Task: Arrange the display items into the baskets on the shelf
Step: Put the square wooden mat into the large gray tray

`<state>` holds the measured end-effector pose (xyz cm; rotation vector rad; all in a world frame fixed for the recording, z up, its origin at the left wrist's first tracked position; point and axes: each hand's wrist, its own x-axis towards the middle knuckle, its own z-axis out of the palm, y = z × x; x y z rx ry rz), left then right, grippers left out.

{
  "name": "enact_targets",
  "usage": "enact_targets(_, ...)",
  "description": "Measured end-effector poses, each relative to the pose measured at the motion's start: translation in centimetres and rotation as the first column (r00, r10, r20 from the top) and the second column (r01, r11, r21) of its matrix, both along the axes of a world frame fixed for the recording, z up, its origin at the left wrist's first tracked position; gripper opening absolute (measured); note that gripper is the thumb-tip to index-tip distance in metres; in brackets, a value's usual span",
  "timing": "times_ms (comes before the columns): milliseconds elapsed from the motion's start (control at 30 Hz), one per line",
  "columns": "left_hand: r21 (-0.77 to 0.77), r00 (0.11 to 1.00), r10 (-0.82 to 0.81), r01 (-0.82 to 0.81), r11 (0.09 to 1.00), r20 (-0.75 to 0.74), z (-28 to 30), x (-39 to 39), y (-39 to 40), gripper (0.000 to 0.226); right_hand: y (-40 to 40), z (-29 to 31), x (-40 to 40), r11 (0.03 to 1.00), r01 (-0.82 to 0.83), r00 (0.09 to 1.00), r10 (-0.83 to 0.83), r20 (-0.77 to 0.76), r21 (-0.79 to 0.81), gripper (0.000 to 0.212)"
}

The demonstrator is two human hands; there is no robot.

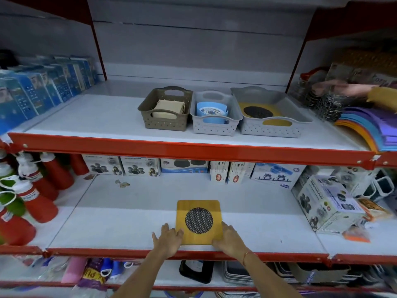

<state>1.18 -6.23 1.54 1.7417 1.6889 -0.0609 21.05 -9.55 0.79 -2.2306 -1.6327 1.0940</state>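
My left hand [168, 238] and my right hand [229, 237] lie flat, fingers spread, on the two near corners of the square yellow wooden mat with a round dark mesh middle [198, 221]. My palms cover those corners, so I cannot see them. I am pressing on the mat, not closing my fingers around it. It lies flat near the front of the white lower shelf [129, 222], close to the red front edge [86, 252].

Up on the white upper shelf [86, 121] three baskets stand side by side, touching. The brown plastic basket with little holes [165, 123] holds a cream block [169, 108]. The small grey plastic basket [214, 127] holds a blue round thing [211, 114]; I cannot tell what it is. The wide grey plastic basket [270, 130] holds another yellow mat with a dark round middle [258, 112], and its front wall hides part of it.

Someone else's hand with a yellow sleeve [361, 90] is at the far right, blurry and cut off by the picture's edge.

There is lots of bare shelf left of the baskets and all around my mat. Red squeeze bottles [40, 198] crowd the left side and white boxes [328, 203] the right.
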Motion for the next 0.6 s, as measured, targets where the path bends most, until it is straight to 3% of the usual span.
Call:
enact_targets(67, -0.037, 0.997, 0.055, -0.053, 0.998, 0.055, -0.2, 0.6, 0.0, 0.050, 0.3, 0.2, -0.3, 0.999, 0.026, 0.999, -0.026, -0.035, 0.020, 0.081)
enact_targets(167, -0.084, 0.975, 0.169, -0.159, 0.984, 0.141, -0.1, 0.9, 0.1, 0.045, 0.3, 1.1, -0.3, 0.994, 0.108, 0.985, -0.104, -0.141, 0.022, 0.054)
enact_targets(300, -0.139, 0.902, 0.281, -0.248, 0.959, 0.328, 0.2, 0.5, 0.0, 0.049, 0.3, 1.1, 0.8, 0.972, 0.219, 0.950, -0.194, -0.245, 0.079, 0.107)
enact_targets(367, -0.162, 0.804, 0.345, -0.305, 0.938, 0.484, 0.5, 0.1, -0.2, 0.050, 0.0, 0.8, 1.3, 0.973, 0.215, 0.951, -0.189, -0.243, 0.085, 0.117)
enact_targets(433, -0.176, 0.692, 0.380, -0.349, 0.920, 0.613, 1.4, -0.3, -0.9, 0.032, -0.5, 1.6, 1.6, 0.972, 0.206, 0.956, -0.174, -0.236, 0.117, 0.120)
enact_targets(533, -0.197, 0.557, 0.396, -0.384, 0.902, 0.730, 4.3, -0.9, -2.4, 0.021, -2.0, 4.1, 1.1, 0.964, 0.198, 0.966, -0.162, -0.201, 0.179, 0.073)
enact_targets(600, -0.206, 0.516, 0.409, -0.406, 0.891, 0.753, 6.1, -1.5, -3.2, 0.029, -2.8, 5.1, 1.1, 0.947, 0.231, 0.958, -0.182, -0.221, 0.223, 0.051)
